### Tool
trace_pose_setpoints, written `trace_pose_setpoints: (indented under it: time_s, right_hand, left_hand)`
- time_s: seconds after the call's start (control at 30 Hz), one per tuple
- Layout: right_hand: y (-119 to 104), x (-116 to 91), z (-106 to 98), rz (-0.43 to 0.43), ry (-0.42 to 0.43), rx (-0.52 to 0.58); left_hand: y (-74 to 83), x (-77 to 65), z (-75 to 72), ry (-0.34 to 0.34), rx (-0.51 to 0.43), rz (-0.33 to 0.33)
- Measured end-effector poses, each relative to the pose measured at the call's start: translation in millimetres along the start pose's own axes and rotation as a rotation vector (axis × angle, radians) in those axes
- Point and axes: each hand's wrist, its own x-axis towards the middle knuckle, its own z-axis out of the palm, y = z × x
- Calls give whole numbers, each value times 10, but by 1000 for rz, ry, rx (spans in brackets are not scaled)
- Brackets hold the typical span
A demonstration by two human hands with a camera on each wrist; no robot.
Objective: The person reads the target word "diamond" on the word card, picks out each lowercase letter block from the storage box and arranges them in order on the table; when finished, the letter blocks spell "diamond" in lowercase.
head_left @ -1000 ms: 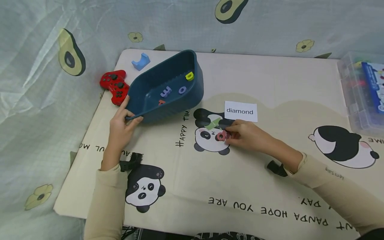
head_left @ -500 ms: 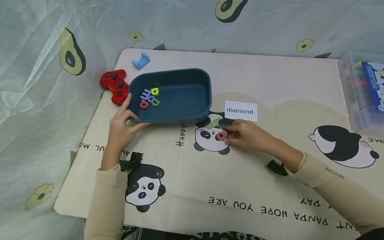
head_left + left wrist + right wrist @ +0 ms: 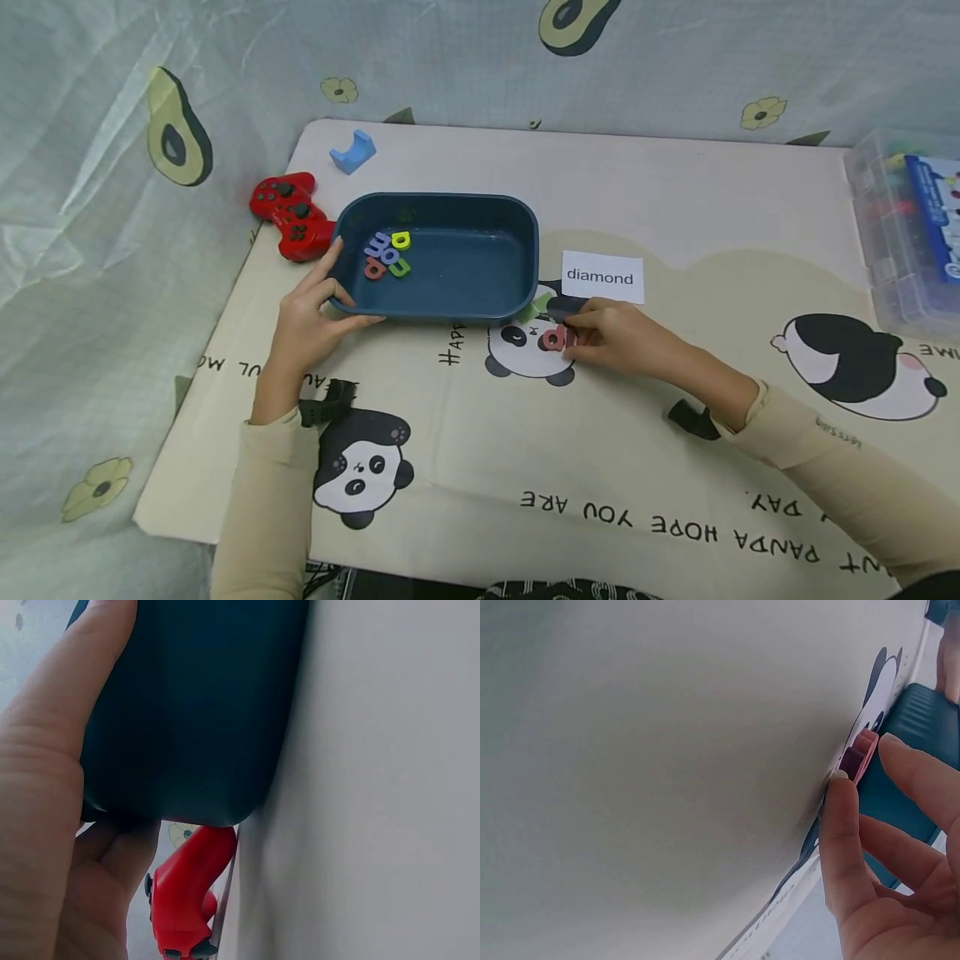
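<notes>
While only headcam shows card (image 3: 603, 287), left fingers (image 3: 321, 268) gripping tray (image 3: 465, 271), right fingers (image 3: 840, 817) pinching letter (image 3: 553, 338)

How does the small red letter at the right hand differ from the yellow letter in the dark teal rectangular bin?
The red letter sits over a printed panda; the yellow letter lies in the bin. The right hand pinches the red letter; neither hand touches the yellow letter. The red letter is alone; the yellow letter is clustered with others. Both are small.

Dark teal tray (image 3: 465, 260), rim up, five coloured letters (image 3: 389, 262) inside; red letter (image 3: 562, 337) near its right front corner.
</notes>
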Motion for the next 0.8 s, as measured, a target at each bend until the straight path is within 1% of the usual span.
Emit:
trace_pose_setpoints:
  time_s: [0.3, 0.43, 0.53, 0.6, 0.7, 0.8]
  right_hand:
    - [7, -3, 2, 2, 7, 11]
    - [17, -6, -42, 19, 6, 29]
    - [3, 3, -147, 25, 10, 38]
    - [-14, 22, -253, 13, 30, 35]
    - [-58, 82, -442, -37, 88, 34]
    - [-114, 186, -622, -97, 150, 48]
  left_hand:
    - [3, 1, -4, -9, -4, -4]
    - [4, 7, -1, -13, -13, 3]
    - [9, 12, -8, -17, -13, 8]
    - [15, 15, -12, -18, -7, 14]
    - [23, 18, -15, -22, -1, 19]
    - [28, 12, -15, -30, -2, 14]
